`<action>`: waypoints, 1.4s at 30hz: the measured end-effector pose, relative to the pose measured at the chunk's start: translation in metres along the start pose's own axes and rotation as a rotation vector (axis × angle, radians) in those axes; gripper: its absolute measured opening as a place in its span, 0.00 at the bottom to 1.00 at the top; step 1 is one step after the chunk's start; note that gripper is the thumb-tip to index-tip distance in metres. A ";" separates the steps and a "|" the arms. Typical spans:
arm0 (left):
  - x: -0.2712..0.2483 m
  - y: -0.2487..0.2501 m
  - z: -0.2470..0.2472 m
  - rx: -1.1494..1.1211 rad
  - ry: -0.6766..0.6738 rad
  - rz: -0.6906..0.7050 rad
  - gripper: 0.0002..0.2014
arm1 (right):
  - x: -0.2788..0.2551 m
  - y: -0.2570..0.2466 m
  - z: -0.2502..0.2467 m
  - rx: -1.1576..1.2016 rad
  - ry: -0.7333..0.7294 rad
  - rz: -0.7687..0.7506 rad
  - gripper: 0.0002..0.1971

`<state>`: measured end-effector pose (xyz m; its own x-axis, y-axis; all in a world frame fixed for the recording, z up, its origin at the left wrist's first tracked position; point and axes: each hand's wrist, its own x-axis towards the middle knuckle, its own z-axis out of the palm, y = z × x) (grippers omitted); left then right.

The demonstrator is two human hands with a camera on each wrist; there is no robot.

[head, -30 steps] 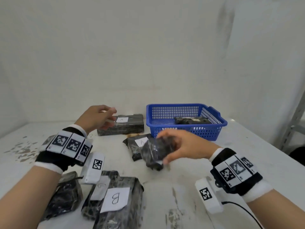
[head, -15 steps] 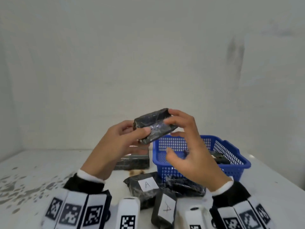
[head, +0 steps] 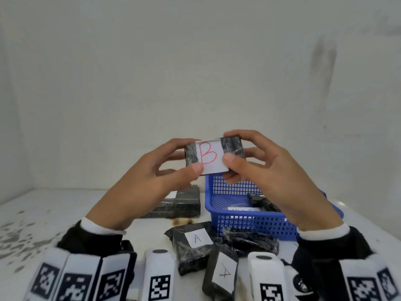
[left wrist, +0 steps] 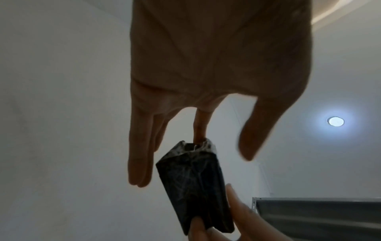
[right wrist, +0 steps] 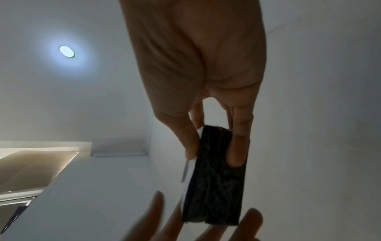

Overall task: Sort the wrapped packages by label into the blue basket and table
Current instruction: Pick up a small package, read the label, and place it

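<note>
Fingers (head: 196, 169) of both hands pinch B-labelled package (head: 213, 156) above blue basket (head: 249, 227)

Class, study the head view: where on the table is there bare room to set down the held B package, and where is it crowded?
Bare table lies left of the far package and right of the blue basket. It is crowded before the basket, where the A packages cluster. Both hands hold the B package.
</note>
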<state>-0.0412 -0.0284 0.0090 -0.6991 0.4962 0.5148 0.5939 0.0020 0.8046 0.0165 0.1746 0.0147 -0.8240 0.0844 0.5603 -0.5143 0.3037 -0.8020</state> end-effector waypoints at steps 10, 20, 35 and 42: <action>-0.001 0.008 0.012 0.076 0.106 0.032 0.26 | -0.006 -0.010 -0.008 0.031 -0.017 -0.003 0.22; -0.003 0.012 0.022 0.097 0.168 0.072 0.27 | -0.010 -0.014 -0.001 -0.026 0.009 -0.024 0.22; -0.005 0.017 0.021 -0.024 0.191 0.068 0.19 | -0.011 -0.015 -0.001 -0.023 0.017 -0.056 0.16; -0.004 0.016 0.026 -0.102 0.203 0.075 0.16 | -0.009 -0.014 -0.003 -0.014 0.018 -0.071 0.15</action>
<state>-0.0190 -0.0077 0.0119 -0.7268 0.3065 0.6147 0.6109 -0.1207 0.7825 0.0317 0.1725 0.0213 -0.7809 0.0795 0.6196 -0.5679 0.3230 -0.7571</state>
